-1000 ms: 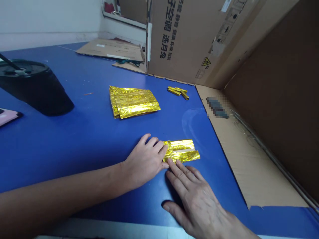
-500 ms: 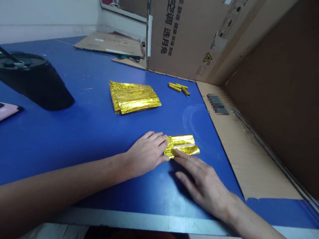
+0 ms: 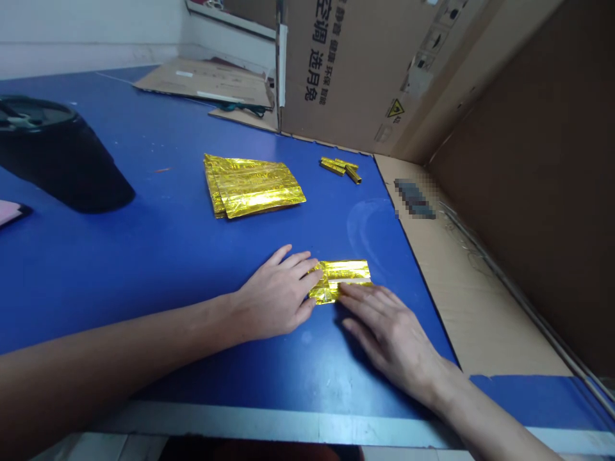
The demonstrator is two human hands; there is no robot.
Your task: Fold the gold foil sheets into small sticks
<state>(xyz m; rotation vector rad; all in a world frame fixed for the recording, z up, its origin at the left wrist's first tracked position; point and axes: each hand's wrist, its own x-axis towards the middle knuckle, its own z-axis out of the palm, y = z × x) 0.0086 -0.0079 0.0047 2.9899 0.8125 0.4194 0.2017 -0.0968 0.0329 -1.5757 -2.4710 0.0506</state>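
A folded sheet of gold foil paper [image 3: 346, 269] lies flat on the blue table, with a pale strip showing between its two folded flaps. My left hand [image 3: 281, 291] rests open at the sheet's left end, fingertips on the foil and fingers apart. Stretched over the near flap, the fingers of my right hand [image 3: 384, 320] press on the foil and hide part of it. Beyond my hands sits a stack of gold foil sheets [image 3: 259, 186]. Several small rolled gold foil pieces [image 3: 340, 168] lie farther back to the right.
A dark tumbler [image 3: 72, 160] stands at the left, beside a pink-topped item [image 3: 9, 212] cut off by the frame. Cardboard panels [image 3: 355, 77] wall the back and right. A flat cardboard piece [image 3: 206, 83] lies at the back, and a blurred-out object [image 3: 414, 198] rests on a cardboard strip [image 3: 461, 288].
My right fingers have flattened further over the near flap, covering more of its right end. My left fingers have spread a little. The whole view has shifted slightly.
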